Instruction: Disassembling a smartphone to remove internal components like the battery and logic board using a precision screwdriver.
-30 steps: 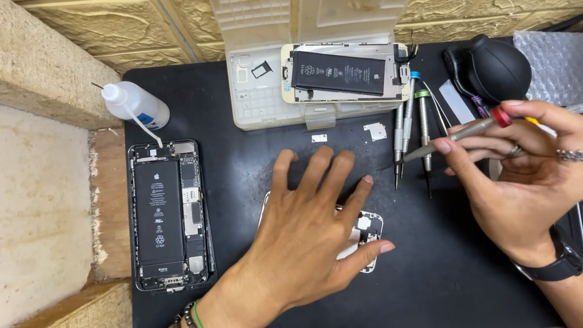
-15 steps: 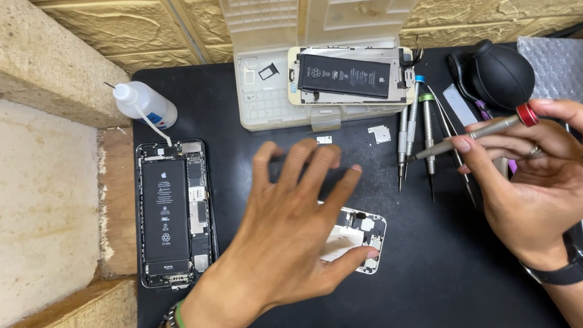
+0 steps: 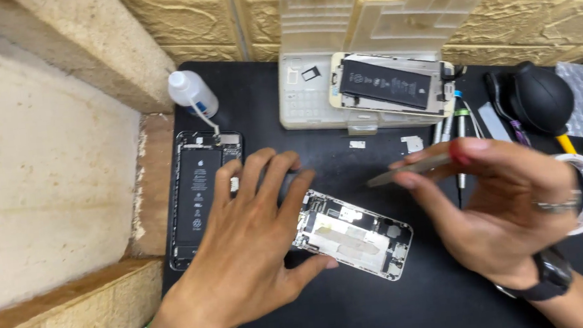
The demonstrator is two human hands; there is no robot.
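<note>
— Steadying an opened phone shell point(image 3: 354, 234) at mid-mat, near edge of the black mat point(image 3: 360, 306); left hand point(image 3: 250, 248) lying flat and spread, fingers fanned, thumb touching the shell's near-left corner, pinching nothing.

— And the right?

— Right hand point(image 3: 503, 212) hovering just right of the shell, thumb and fingertips pressed together on a slim metal tool point(image 3: 411, 169), tip aiming left over the shell's far end.

— Handling?

— Likely light and stiff, but fragile: bare frame, exposed parts and pale strips inside. Probably best gripping by the long metal edges, pressing down on a corner, keeping off the innards. Slippery on the mat, judging by the smooth rim.

— Around it?

— Second open phone point(image 3: 199, 193) lying left, touching a squeeze bottle's point(image 3: 190, 92) nozzle; parts tray point(image 3: 362, 87) far, carrying a third; black blower point(image 3: 539, 96) far right.
</note>
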